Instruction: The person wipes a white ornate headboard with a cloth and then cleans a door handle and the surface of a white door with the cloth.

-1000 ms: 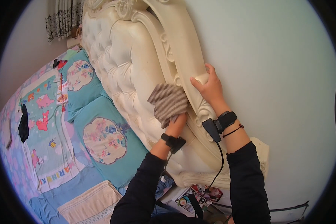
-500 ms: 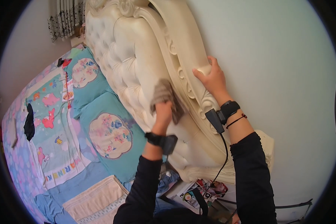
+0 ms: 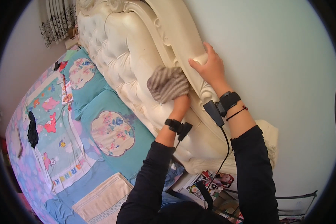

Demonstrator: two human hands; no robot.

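With the left hand point(image 3: 181, 103), carries a brown-and-grey striped cloth point(image 3: 168, 85) at the cream headboard point(image 3: 138, 59), over the border between tufted padding point(image 3: 104, 41) and carved trim point(image 3: 161, 37). Cannot see the fingers beneath the cloth, so cannot tell whether curled round it or laid flat. With the right hand point(image 3: 210, 68), touches the smooth outer rail point(image 3: 177, 30), thumb spread well away from the index finger; cannot make out how far the others reach round the wall-side edge. Wears a black wrist unit point(image 3: 178, 127) on the left and a black wrist device point(image 3: 227, 103) on the right. Can follow a black cable point(image 3: 227, 147) from the latter only down into the printed papers point(image 3: 222, 178), partly blocked by the black sleeves point(image 3: 252, 171). On the bed point(image 3: 26, 168), at left, shows teal pillows point(image 3: 136, 155), a beige towel point(image 3: 102, 198) overlapped by the left sleeve, and a crumpled black item point(image 3: 32, 130) too dark to identify. Cuts off the curtain point(image 3: 58, 22) at the top.
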